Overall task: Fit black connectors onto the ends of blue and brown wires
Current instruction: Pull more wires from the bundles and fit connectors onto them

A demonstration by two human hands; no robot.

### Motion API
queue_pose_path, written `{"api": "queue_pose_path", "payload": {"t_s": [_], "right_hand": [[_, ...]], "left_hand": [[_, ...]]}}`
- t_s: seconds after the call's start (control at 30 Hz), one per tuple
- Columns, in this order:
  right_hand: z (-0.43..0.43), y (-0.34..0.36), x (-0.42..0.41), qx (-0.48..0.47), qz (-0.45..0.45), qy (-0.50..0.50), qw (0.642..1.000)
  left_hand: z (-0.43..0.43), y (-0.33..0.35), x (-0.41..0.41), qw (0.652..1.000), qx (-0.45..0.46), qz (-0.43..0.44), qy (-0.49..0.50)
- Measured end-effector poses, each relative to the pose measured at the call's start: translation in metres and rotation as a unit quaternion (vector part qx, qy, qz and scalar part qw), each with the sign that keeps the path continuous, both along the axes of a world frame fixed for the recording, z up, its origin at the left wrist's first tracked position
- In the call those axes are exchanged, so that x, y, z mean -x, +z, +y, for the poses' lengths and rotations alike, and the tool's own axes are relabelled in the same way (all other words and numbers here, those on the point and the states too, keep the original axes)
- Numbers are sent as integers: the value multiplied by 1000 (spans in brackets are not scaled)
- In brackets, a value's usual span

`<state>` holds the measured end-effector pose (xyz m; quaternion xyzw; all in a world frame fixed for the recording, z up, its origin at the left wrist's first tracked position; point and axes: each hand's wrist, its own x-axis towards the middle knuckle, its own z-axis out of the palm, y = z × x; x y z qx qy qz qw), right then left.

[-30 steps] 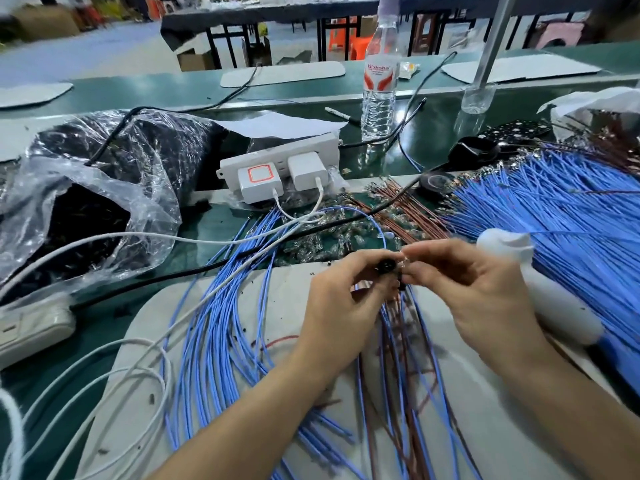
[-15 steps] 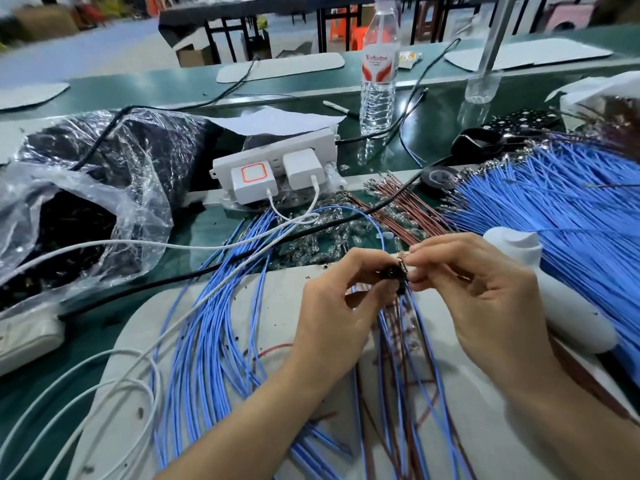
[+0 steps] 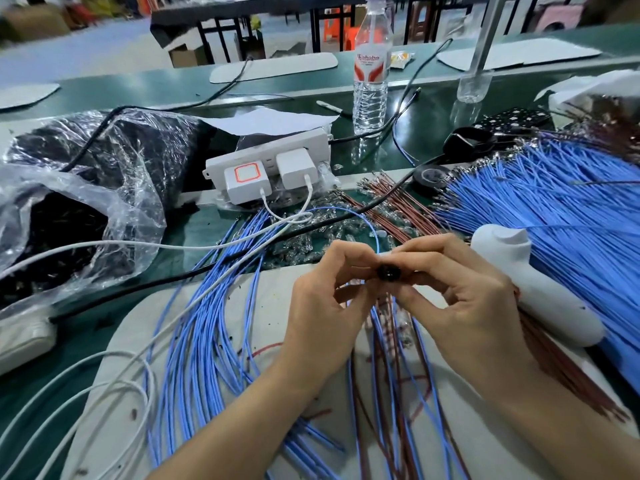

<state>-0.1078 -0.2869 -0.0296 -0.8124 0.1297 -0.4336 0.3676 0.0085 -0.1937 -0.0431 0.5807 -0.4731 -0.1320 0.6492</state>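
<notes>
**Head view: both hands on 1 connector, centre frame**

Task item: the black connector (image 3: pixel 389 273) sits just right of centre frame, raised above the white mat (image 3: pixel 485 427), with its round face turned toward the camera. It is pinched from both sides.

Left hand (image 3: pixel 325 306): fingers curled, forefinger and thumb tips closed narrow against the connector's left side. Remaining fingers are tucked under.

Right hand (image 3: pixel 460 299): forefinger and thumb closed narrow on the connector's right side. The other fingers are bent below, holding nothing I can see.

Wires: 1 blue wire (image 3: pixel 349 211) arcs up from the pinch point and loops toward upper centre. Blue and brown strands hang from below the connector down to the lower centre; which of them actually enter it cannot be told, as the hands hide the joint.

Stock:
- loose blue wires (image 3: pixel 207 323) lie fanned over the mat, left of centre
- a dense blue wire pile (image 3: pixel 554 209) fills the right of frame
- brown wires (image 3: pixel 391 209) lie on the desk (image 3: pixel 104 91) just above the hands

Other items:
- white handheld device (image 3: pixel 540 299), lying just right of the right hand
- power strip (image 3: pixel 266 161) with 2 white plugs, upper centre
- water bottle (image 3: pixel 371 74), upright, top centre
- clear plastic bag (image 3: pixel 104 188) with dark contents, left
</notes>
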Motion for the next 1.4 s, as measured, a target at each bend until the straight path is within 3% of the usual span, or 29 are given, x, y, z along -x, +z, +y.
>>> {"api": "queue_pose_path", "payload": {"t_s": [0.53, 1.13, 1.4], "right_hand": [[4, 1, -1, -20, -34, 27, 999], [6, -2, 1, 53, -59, -10, 997], [5, -5, -4, -9, -25, -28, 999]], "left_hand": [[1, -3, -4, 1000, -5, -3, 9], [0, -3, -1, 997, -42, -42, 48], [3, -1, 1, 999, -27, -25, -10]]}}
